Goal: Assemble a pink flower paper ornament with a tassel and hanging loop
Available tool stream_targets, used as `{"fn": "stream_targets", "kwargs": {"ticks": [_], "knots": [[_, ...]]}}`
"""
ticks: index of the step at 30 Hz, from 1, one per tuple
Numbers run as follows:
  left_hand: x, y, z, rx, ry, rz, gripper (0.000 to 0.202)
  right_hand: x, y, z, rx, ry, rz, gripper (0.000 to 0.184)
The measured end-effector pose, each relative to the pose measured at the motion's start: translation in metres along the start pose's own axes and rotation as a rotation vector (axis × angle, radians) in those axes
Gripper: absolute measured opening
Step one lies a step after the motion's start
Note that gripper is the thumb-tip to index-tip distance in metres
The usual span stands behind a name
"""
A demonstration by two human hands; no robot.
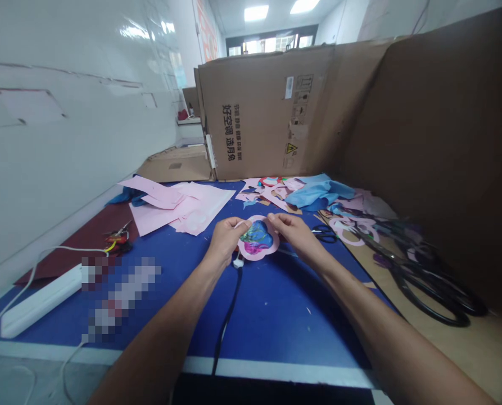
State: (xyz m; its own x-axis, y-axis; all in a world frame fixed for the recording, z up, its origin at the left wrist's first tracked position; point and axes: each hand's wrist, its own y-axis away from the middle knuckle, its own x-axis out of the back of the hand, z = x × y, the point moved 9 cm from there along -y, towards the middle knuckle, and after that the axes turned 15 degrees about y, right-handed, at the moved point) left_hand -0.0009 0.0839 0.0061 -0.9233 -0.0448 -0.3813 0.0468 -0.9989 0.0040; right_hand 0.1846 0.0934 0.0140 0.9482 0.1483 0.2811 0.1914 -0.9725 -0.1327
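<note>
Between my two hands is a flower-shaped pink paper cutout [257, 241] with a shiny blue, green and magenta middle. My left hand [225, 239] pinches its left edge between thumb and fingers. At its upper right edge, my right hand [292, 230] pinches it too. The cutout is held above the blue tabletop [276, 315]. Just under it, a white plug end [238, 261] on a dark cable shows; what it joins is hidden behind the cutout and my left hand.
Pink paper sheets [183, 205] lie back left, with paper scraps and blue cloth [320, 192] back right. Small scissors [325, 233] and large black-handled scissors [428, 292] are at right. A white power strip [44, 301] lies left. Cardboard walls [267, 118] stand behind and right.
</note>
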Motion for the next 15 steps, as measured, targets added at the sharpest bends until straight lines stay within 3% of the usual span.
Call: {"fn": "stream_targets", "kwargs": {"ticks": [8,15], "knots": [[-0.0056,0.0046,-0.0002,0.023,0.0,-0.007,0.038,0.0024,-0.0002,-0.0003,0.013,0.01,0.041,0.061],[0.0021,0.0006,0.0022,-0.024,0.015,0.047,0.039,-0.0044,0.0005,-0.0008,0.012,0.029,-0.032,0.059]]}}
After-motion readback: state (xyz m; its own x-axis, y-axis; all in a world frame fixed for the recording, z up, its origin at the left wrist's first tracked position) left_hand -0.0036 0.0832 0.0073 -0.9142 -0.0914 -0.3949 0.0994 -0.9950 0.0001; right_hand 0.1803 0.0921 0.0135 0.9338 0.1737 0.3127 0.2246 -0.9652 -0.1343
